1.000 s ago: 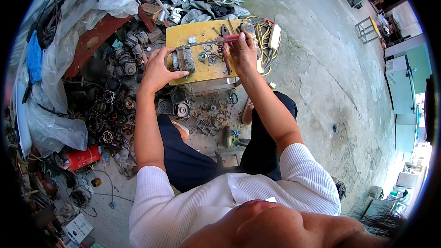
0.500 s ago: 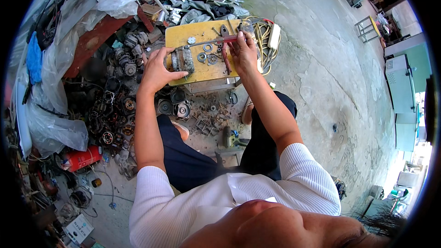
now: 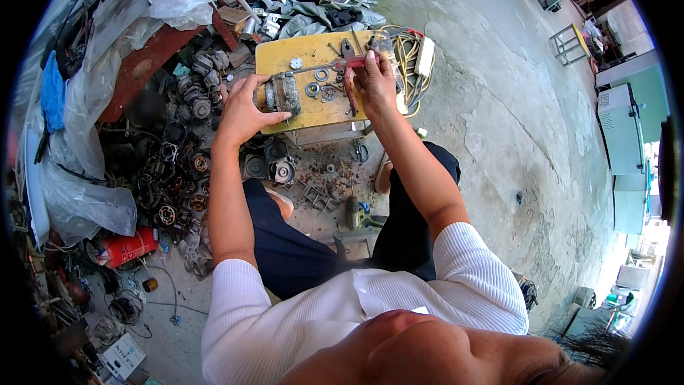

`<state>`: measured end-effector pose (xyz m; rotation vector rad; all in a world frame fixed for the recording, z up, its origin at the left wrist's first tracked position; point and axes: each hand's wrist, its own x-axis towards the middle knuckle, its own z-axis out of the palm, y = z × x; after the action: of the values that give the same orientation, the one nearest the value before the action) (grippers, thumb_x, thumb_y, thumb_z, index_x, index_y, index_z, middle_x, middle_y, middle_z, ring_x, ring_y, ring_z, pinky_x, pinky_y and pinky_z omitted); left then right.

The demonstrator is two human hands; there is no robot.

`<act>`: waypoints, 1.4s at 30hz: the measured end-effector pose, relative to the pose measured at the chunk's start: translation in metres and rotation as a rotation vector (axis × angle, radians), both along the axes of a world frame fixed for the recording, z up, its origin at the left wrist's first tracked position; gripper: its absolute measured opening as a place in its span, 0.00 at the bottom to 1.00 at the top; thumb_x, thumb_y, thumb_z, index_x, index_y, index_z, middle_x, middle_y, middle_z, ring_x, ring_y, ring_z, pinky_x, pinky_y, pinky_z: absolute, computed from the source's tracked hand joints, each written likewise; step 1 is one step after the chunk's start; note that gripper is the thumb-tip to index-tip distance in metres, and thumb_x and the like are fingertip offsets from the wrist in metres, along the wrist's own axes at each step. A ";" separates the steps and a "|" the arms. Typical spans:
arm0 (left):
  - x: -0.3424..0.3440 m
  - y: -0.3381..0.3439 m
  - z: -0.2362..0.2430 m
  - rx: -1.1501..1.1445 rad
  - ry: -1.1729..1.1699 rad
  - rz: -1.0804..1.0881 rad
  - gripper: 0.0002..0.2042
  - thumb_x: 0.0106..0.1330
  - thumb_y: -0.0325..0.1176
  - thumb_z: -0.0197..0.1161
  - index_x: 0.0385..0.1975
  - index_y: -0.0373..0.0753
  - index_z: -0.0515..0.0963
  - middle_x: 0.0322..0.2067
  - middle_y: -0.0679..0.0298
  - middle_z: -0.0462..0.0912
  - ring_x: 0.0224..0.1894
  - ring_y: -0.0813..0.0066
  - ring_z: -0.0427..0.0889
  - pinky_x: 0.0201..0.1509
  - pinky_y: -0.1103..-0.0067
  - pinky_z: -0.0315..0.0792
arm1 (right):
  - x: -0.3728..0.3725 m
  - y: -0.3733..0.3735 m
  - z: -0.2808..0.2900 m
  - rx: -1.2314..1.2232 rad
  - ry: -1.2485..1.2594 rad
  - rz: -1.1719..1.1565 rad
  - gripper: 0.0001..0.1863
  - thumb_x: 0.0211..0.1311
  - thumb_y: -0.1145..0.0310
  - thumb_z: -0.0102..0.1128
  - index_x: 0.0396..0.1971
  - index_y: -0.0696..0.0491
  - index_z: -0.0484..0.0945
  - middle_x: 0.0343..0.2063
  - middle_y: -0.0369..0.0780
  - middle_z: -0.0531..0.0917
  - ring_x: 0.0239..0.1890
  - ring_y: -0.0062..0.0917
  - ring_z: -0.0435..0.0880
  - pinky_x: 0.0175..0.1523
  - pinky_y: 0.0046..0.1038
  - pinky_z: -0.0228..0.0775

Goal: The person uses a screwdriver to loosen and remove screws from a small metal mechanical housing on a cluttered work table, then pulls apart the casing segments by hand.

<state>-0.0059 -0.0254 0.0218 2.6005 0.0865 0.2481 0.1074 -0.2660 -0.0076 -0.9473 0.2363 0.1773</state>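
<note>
On the left part of a small yellow-topped table [image 3: 274, 55] lies a grimy cylindrical motor part [image 3: 285, 94]. My left hand [image 3: 246, 105] is wrapped round its left end, thumb stretched along the near side. My right hand [image 3: 375, 85] grips the red handle of a screwdriver [image 3: 349, 62]. Its metal shaft points left, and the tip is at the upper edge of the motor part; whether it touches is too small to tell. Between my hands lie red-handled pliers [image 3: 351, 93], a metal ring [image 3: 322, 74], a bearing [image 3: 313, 90] and a white toothed disc [image 3: 296, 63].
Heaped motor parts [image 3: 189, 100] cover the ground left of the table. A coiled cable with a white power strip [image 3: 425, 57] lies at its right. Below stands a cordless drill [image 3: 354, 212] near my feet. A red cylinder [image 3: 128, 245] lies at lower left.
My right hand has shifted slightly left and down with the screwdriver. The left hand and the motor part look unmoved.
</note>
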 end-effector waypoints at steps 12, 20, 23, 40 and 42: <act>0.001 0.000 0.000 0.003 -0.013 -0.006 0.40 0.37 0.47 0.80 0.54 0.44 0.71 0.50 0.56 0.79 0.61 0.58 0.70 0.73 0.58 0.41 | 0.008 0.001 -0.019 0.097 -0.117 0.005 0.21 0.73 0.67 0.50 0.61 0.54 0.62 0.47 0.44 0.76 0.37 0.23 0.81 0.42 0.24 0.78; 0.002 0.001 0.000 -0.008 0.008 -0.025 0.41 0.37 0.51 0.80 0.55 0.44 0.71 0.51 0.57 0.77 0.61 0.58 0.70 0.73 0.51 0.39 | 0.010 -0.002 -0.020 0.061 -0.187 -0.032 0.22 0.72 0.67 0.51 0.63 0.55 0.63 0.48 0.42 0.77 0.42 0.24 0.81 0.47 0.23 0.77; 0.002 0.001 -0.001 -0.011 0.001 -0.025 0.41 0.37 0.51 0.80 0.54 0.44 0.71 0.51 0.57 0.77 0.61 0.58 0.69 0.73 0.50 0.39 | 0.015 -0.002 -0.028 0.077 -0.185 -0.049 0.21 0.72 0.67 0.51 0.62 0.54 0.65 0.48 0.41 0.77 0.42 0.23 0.81 0.47 0.23 0.77; 0.000 0.000 0.001 -0.005 0.005 -0.005 0.40 0.37 0.47 0.80 0.53 0.43 0.71 0.50 0.57 0.79 0.61 0.58 0.70 0.71 0.60 0.44 | 0.008 0.000 -0.017 0.142 -0.195 0.000 0.22 0.73 0.66 0.50 0.61 0.60 0.64 0.46 0.46 0.78 0.44 0.27 0.81 0.50 0.26 0.76; 0.000 0.000 0.001 -0.013 0.007 -0.008 0.40 0.37 0.47 0.80 0.53 0.43 0.71 0.50 0.57 0.79 0.61 0.58 0.70 0.72 0.60 0.44 | 0.004 -0.001 -0.012 0.143 -0.176 0.023 0.22 0.74 0.66 0.49 0.62 0.60 0.63 0.47 0.46 0.78 0.45 0.26 0.81 0.51 0.27 0.76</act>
<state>-0.0058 -0.0250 0.0226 2.5888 0.0794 0.2352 0.1117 -0.2666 -0.0197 -0.8185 0.0501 0.1290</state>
